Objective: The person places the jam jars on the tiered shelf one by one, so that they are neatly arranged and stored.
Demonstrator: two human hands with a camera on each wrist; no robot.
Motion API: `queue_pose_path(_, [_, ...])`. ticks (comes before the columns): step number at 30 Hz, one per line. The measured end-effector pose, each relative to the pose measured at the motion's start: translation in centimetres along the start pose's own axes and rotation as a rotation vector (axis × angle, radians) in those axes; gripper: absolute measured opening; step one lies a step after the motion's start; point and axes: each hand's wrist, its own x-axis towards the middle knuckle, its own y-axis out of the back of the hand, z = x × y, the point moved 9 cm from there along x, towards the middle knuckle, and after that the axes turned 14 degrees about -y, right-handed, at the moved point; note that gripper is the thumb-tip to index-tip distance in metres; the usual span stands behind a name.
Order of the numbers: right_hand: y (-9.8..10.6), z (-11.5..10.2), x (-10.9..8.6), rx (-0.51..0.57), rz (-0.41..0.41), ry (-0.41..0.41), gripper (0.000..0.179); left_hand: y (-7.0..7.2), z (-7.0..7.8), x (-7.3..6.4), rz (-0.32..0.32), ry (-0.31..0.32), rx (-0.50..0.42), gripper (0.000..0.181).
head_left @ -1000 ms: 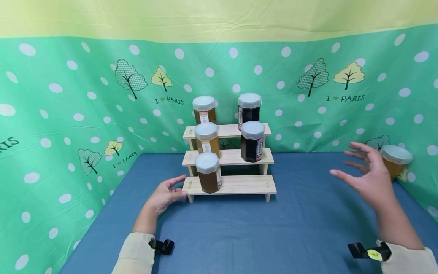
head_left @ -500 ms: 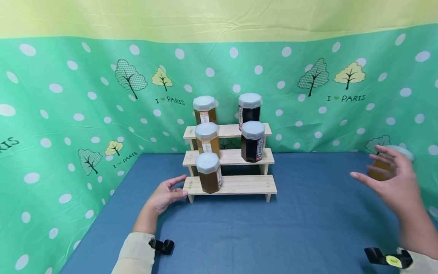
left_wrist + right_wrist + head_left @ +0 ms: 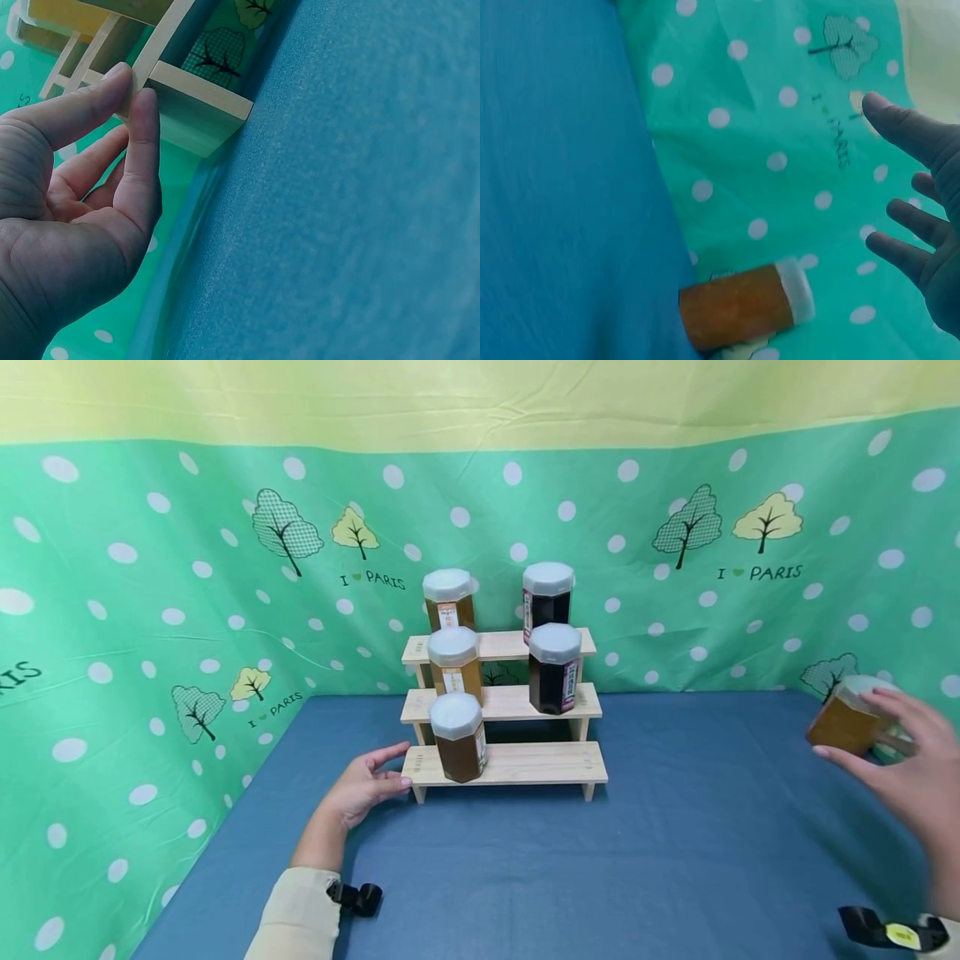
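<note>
My left hand point(image 3: 360, 793) pinches the left end of the lowest step of a three-step wooden display stand point(image 3: 540, 762). In the left wrist view, thumb and index finger meet the edge of the board point(image 3: 199, 88). At the far right, an amber jar point(image 3: 843, 722) with a whitish lid stands on the cloth by the curtain. My right hand point(image 3: 915, 768) is beside this jar, fingers spread; the right wrist view shows a gap between hand and jar point(image 3: 735, 307). Amber-brown jars point(image 3: 459, 756) stand on the left of each step, dark jars point(image 3: 553, 681) on the right of the upper two.
Blue cloth point(image 3: 675, 860) covers the table. A green dotted curtain point(image 3: 675, 635) with printed trees hangs behind the stand and along both sides. Black wrist bands with camera mounts point(image 3: 356, 897) sit at the sleeve cuffs.
My right hand has moved to the right, from left of the amber jar to its right side, uncovering more of the jar. The left hand and the stand stay in place.
</note>
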Motion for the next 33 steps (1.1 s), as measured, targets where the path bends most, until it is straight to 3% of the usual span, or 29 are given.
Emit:
queue_pose_path(11, [0.4, 3.4, 0.2, -0.022, 0.000, -0.033, 0.059, 0.0, -0.1, 0.1, 0.000, -0.001, -0.003, 0.072])
queue_pose_path(18, [0.4, 5.5, 0.7, -0.016, 0.062, -0.102, 0.054, 0.0, 0.0, 0.0, 0.000, -0.001, 0.001, 0.072])
queue_pose_path(21, [0.0, 8.1, 1.6, -0.013, 0.059, -0.138, 0.059, 0.1, -0.2, 0.1, 0.001, 0.004, -0.006, 0.072])
queue_pose_path(28, [-2.4, 18.0, 5.4, -0.092, 0.032, -0.182, 0.072, 0.1, -0.3, 0.1, 0.010, 0.012, -0.009, 0.072])
queue_pose_path(33, [-3.5, 21.7, 7.2, -0.146, 0.002, -0.242, 0.078, 0.1, -0.2, 0.0, 0.006, 0.006, -0.002, 0.073])
